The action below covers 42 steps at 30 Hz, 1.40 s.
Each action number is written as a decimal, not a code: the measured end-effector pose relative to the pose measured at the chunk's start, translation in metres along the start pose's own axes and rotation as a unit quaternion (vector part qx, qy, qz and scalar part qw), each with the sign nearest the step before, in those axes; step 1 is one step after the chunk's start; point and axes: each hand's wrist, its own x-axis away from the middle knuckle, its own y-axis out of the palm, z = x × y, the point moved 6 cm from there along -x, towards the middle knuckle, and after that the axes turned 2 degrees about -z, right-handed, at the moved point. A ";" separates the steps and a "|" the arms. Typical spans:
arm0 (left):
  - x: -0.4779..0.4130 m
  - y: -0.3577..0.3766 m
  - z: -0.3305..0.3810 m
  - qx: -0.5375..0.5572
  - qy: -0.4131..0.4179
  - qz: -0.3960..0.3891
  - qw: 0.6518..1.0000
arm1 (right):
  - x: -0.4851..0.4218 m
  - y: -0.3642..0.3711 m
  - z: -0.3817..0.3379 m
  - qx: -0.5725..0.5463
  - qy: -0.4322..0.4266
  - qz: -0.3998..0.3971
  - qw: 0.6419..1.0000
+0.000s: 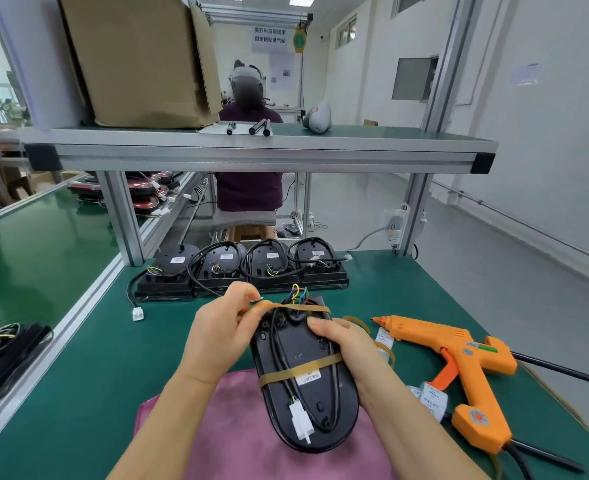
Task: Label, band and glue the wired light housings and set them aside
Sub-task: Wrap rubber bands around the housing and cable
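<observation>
A black light housing (pixel 303 386) lies back-up over a pink cloth (pixel 237 441) in front of me. Its black cable and white connector (pixel 301 422) rest on its back, near a white label (pixel 308 376). One tan rubber band (pixel 300 370) crosses its middle. My left hand (pixel 227 327) pinches a second tan band (pixel 303 308) and stretches it over the housing's far end, where coloured wires stick out. My right hand (pixel 341 344) grips the housing's right edge, thumb on its back.
Several finished housings (pixel 241 271) with looped cables stand in a row at the back of the green table (pixel 95 358). An orange glue gun (pixel 459 365) lies to the right, with label strips (pixel 431 400) and loose bands (pixel 358 322) beside it. A person sits beyond the aluminium shelf frame (pixel 251 157).
</observation>
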 end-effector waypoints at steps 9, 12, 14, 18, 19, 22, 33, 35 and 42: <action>0.008 0.002 -0.033 -0.014 -0.091 -0.041 0.995 | -0.001 0.002 -0.001 0.014 -0.023 0.059 0.998; 0.008 0.007 -0.047 0.024 -0.155 -0.055 0.986 | -0.003 0.002 -0.001 0.030 -0.033 0.068 0.997; 0.008 0.008 -0.055 0.076 -0.207 -0.055 0.974 | -0.004 0.003 -0.001 0.035 -0.036 0.071 0.996; 0.011 0.010 -0.066 0.165 -0.289 -0.072 0.940 | -0.004 0.004 0.000 0.038 -0.040 0.071 0.996; 0.012 0.010 -0.069 0.196 -0.304 -0.080 0.929 | -0.004 0.003 -0.001 0.038 -0.042 0.072 0.996; 0.012 0.010 -0.071 0.267 -0.317 -0.082 0.906 | -0.004 0.002 -0.002 0.035 -0.045 0.070 0.996; 0.012 0.036 -0.056 0.267 -0.315 -0.105 0.905 | -0.009 -0.009 -0.001 0.005 -0.055 0.103 0.993; 0.014 0.038 -0.052 0.224 -0.315 -0.152 0.910 | -0.011 -0.013 -0.001 0.026 -0.059 0.115 0.991; 0.017 0.039 0.002 0.066 -0.122 -0.241 0.961 | -0.015 -0.019 0.003 0.110 -0.055 0.149 0.981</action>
